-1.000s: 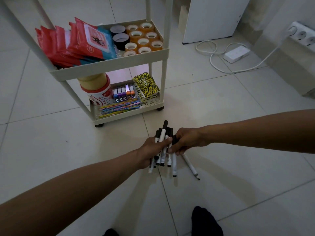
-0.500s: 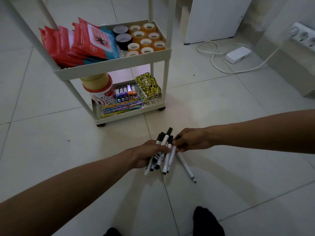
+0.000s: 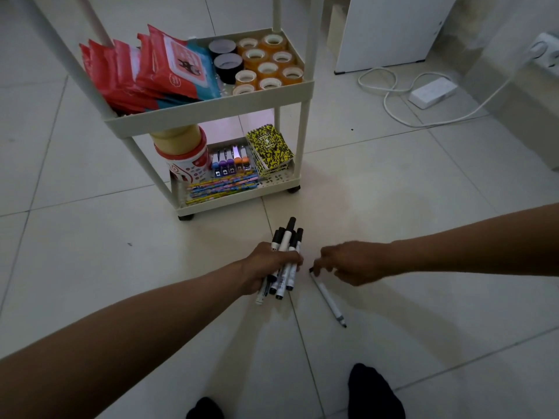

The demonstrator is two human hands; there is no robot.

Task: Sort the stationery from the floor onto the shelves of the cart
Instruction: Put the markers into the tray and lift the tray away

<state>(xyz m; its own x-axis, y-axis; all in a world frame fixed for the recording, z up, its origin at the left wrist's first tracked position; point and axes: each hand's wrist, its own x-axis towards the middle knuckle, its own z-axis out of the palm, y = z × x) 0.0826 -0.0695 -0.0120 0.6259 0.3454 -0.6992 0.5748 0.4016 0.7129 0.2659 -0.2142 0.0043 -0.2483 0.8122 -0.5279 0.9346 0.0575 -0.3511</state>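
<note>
My left hand (image 3: 269,267) grips a bundle of black-and-white markers (image 3: 286,240) just above the floor, caps pointing toward the cart. One more marker (image 3: 328,297) lies on the tiles to the right of the bundle. My right hand (image 3: 354,261) reaches down to it, and its fingertips pinch the marker's black cap end. The white cart (image 3: 211,107) stands a short way ahead. Its lower shelf (image 3: 242,198) holds pencils, small markers, notebooks and a tub.
On the upper visible shelf are red wipe packs (image 3: 145,71) and tape rolls (image 3: 266,65). A power strip (image 3: 432,92) with a looping white cable lies on the floor at the back right, beside a white cabinet (image 3: 393,28). My dark-socked foot (image 3: 375,391) is at the bottom.
My right hand let go of the bundle and moved right and down to the lone marker's cap end. My left hand kept the bundle and turned it more upright.
</note>
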